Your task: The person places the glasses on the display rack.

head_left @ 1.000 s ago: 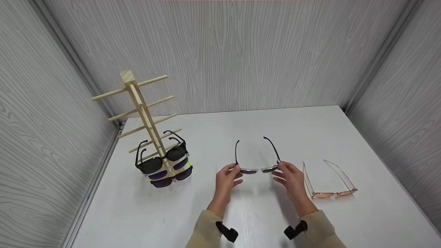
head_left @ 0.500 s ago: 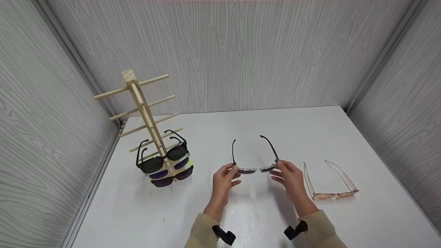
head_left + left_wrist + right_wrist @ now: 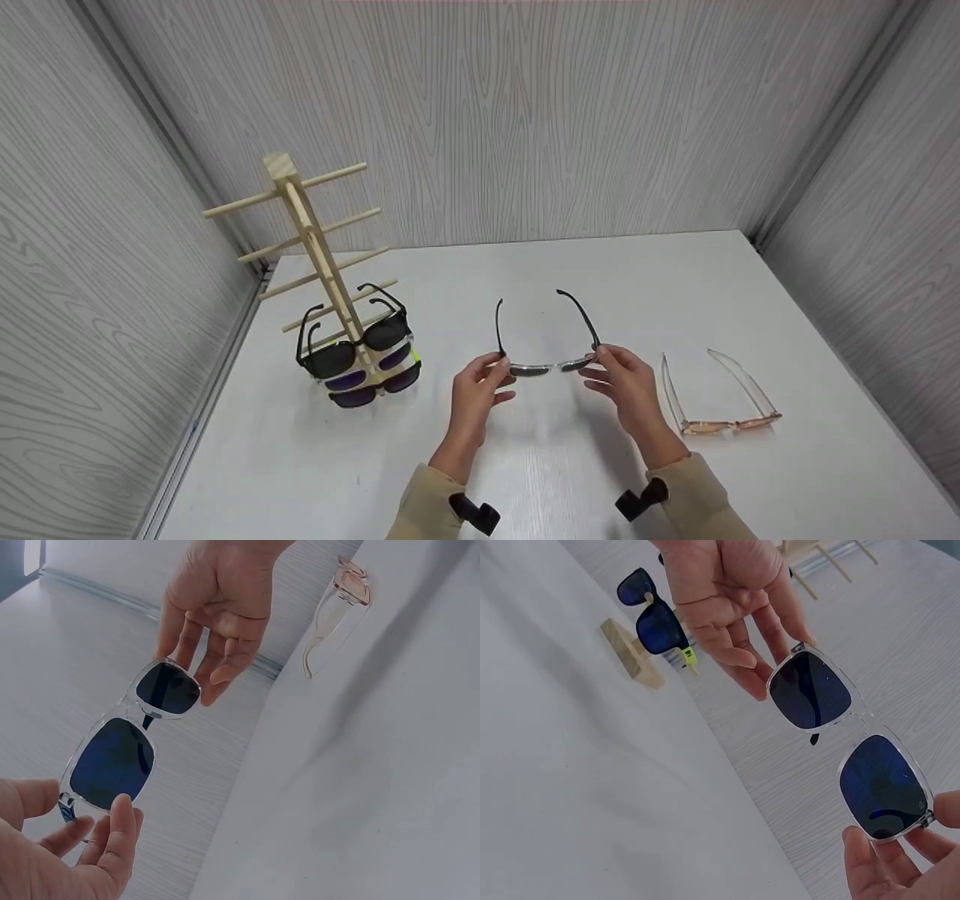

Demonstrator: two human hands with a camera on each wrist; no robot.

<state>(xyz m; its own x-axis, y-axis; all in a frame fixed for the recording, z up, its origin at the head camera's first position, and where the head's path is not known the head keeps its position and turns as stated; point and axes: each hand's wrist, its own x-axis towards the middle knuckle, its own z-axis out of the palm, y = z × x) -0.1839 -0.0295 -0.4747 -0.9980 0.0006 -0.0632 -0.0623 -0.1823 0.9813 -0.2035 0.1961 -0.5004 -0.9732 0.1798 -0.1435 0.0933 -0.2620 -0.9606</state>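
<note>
Between my two hands is a pair of sunglasses (image 3: 530, 370) with a clear front frame, dark blue lenses and black temples, which point away from me, unfolded. My left hand (image 3: 474, 390) pinches the left end of the frame near its hinge. At the opposite end, the thumb and fingers of my right hand (image 3: 627, 382) pinch the other hinge corner. Both wrist views show the sunglasses (image 3: 112, 763) held up off the white table, lenses outward. Left of my hands stands a wooden display rack (image 3: 319, 255) with several sunglasses (image 3: 330, 361) hung on its lower pegs.
A pair of glasses (image 3: 731, 426) with a clear pinkish frame and orange-tinted lenses lies unfolded on the white table (image 3: 637, 277), right of my right hand. Upper pegs (image 3: 334, 174) of the rack stick out sideways. Grey wood-grain panels (image 3: 480, 120) enclose the back and sides.
Both hands have moved slightly left with the sunglasses, the left hand more than the right. The temples now sit a little further left and up. Rack and tinted glasses stay put.
</note>
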